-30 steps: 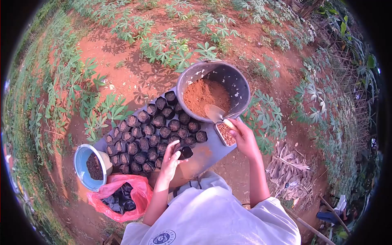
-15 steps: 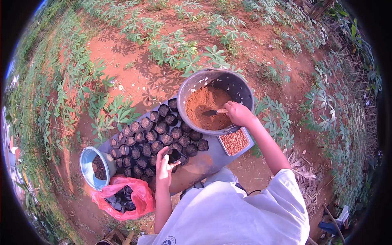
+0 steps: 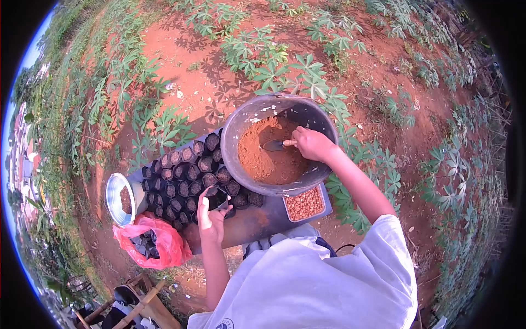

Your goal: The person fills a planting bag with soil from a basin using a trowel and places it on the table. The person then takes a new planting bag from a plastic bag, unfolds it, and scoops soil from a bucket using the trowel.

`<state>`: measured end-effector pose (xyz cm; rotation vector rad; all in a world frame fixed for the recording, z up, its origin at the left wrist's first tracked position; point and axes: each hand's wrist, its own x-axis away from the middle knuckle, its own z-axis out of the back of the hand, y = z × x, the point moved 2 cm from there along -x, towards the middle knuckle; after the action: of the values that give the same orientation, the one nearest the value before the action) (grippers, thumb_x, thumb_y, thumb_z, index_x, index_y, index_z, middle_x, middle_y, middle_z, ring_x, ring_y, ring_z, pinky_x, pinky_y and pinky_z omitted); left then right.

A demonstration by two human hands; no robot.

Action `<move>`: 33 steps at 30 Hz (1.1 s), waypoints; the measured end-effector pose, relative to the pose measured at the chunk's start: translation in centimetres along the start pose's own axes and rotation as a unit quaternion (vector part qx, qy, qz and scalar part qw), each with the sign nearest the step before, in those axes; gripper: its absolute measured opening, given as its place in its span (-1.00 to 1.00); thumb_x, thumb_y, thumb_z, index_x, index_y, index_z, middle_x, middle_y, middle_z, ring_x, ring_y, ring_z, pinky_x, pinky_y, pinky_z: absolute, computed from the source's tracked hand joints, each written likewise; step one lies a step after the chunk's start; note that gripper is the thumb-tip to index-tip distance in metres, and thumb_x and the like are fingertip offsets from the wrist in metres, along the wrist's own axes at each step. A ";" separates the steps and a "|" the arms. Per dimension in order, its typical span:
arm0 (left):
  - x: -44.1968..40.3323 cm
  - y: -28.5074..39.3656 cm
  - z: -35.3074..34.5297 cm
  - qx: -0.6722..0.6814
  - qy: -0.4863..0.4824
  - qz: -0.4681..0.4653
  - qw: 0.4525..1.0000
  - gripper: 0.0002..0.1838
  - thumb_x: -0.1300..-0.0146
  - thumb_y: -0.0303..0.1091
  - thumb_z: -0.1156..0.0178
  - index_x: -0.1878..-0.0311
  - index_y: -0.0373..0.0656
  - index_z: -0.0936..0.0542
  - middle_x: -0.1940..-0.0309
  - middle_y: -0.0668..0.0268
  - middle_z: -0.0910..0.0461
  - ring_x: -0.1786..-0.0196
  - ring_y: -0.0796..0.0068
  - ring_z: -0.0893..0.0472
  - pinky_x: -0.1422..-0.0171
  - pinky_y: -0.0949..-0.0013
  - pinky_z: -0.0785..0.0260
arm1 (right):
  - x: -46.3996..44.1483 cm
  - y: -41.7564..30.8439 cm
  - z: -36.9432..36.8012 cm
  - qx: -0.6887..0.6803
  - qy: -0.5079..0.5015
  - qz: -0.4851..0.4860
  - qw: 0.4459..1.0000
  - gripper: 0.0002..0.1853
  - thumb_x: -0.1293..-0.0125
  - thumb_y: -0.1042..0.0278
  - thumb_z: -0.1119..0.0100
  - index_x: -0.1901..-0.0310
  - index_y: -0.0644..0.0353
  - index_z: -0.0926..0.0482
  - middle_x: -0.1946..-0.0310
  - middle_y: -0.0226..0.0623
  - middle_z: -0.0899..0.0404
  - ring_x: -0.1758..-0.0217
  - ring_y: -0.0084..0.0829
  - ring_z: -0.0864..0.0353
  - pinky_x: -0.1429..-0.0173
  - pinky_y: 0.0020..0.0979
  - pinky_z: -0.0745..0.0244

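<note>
Inside a large dark bucket [image 3: 233, 159] of reddish-brown soil [image 3: 263, 159], my right hand [image 3: 311, 145] grips the wooden handle of a small trowel [image 3: 275, 145]. Its dark blade rests against the soil. My left hand [image 3: 211, 219] is closed around a black plastic seedling bag [image 3: 220, 198], held mouth up in front of the rows of bags. How much is in that bag I cannot tell. Many black seedling bags [image 3: 183, 172] filled with soil stand packed together on the table [image 3: 246, 226], left of the bucket.
A tray of orange-yellow kernels [image 3: 304, 204] sits at the table's right end, below the bucket. At the left are a light-blue pail [image 3: 116, 203] with dark soil and a red plastic bag [image 3: 174, 244] of black bags. Leafy plants [image 3: 312, 77] grow beyond the table.
The whole view has shifted with my head. The trowel has moved slightly within the bucket, its blade now turned more into the soil. My left hand still holds the seedling bag.
</note>
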<state>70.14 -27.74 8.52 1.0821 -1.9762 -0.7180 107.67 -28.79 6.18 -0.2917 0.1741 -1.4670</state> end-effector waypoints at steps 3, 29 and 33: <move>0.5 -0.2 -1.4 0.003 0.023 -0.014 1.000 -0.50 -0.47 -0.03 -0.01 -0.30 -0.16 -0.39 -0.03 0.20 -0.57 -0.02 0.28 -0.63 -0.04 0.21 -0.56 | -0.8 0.8 -1.1 0.020 -0.028 0.020 0.999 -0.80 -0.22 0.43 -0.12 0.14 0.29 -0.49 0.20 -0.08 -0.55 0.12 -0.09 -0.67 0.06 -0.16 -0.61; 2.3 -1.5 -6.9 -0.023 0.046 -0.039 0.998 -0.55 -0.52 -0.08 0.06 -0.29 -0.18 -0.39 -0.02 0.21 -0.60 -0.01 0.38 -0.62 -0.04 0.25 -0.52 | -5.2 3.0 -2.4 0.116 -0.112 0.178 0.971 -0.82 -0.20 0.49 -0.10 0.16 0.16 -0.58 0.18 -0.24 -0.60 0.05 -0.21 -0.67 -0.02 -0.22 -0.55; 2.4 -1.4 -6.9 -0.025 0.050 -0.040 0.998 -0.56 -0.53 -0.10 0.07 -0.28 -0.18 -0.39 0.00 0.20 -0.60 0.01 0.37 -0.63 -0.02 0.25 -0.53 | -4.9 3.1 -2.2 0.128 -0.117 0.162 0.971 -0.81 -0.20 0.48 -0.10 0.14 0.15 -0.58 0.15 -0.25 -0.60 0.03 -0.23 -0.67 -0.04 -0.23 -0.54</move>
<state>75.55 -31.30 12.15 1.1504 -1.8302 -0.7380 109.44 -23.92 2.86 -0.2122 -0.1530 -1.1051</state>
